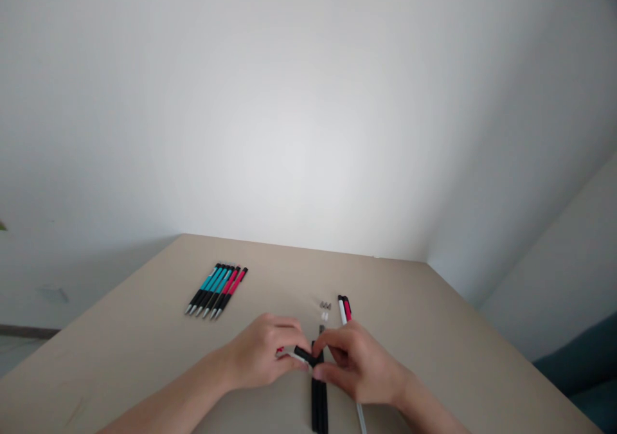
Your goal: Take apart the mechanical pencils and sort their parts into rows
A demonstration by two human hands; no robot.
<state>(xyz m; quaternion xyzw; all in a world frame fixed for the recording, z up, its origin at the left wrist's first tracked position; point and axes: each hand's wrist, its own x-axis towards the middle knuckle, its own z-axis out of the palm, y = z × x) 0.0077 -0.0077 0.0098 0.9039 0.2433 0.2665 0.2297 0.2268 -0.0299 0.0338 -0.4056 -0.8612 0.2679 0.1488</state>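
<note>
Both hands meet over the front middle of the table. My left hand [272, 350] is closed on a thin white pen part [290, 354], with a bit of red showing near its left end. My right hand [359, 366] pinches a short black tube, seemingly a pen grip [305, 356], which lies tilted between the two hands and close to the white part. Whether the two parts are joined, I cannot tell. Under the fingers, black pen tubes [319, 408] lie lengthwise on the table, partly hidden by my right hand.
Beyond the hands are small metal pen tips [325, 305] and small white pieces [324, 316]. White and red pen barrels [343, 308] run beneath my right hand. Several teal and red pens [216, 291] lie in a row at left. A wall [308, 132] borders the table [424, 331].
</note>
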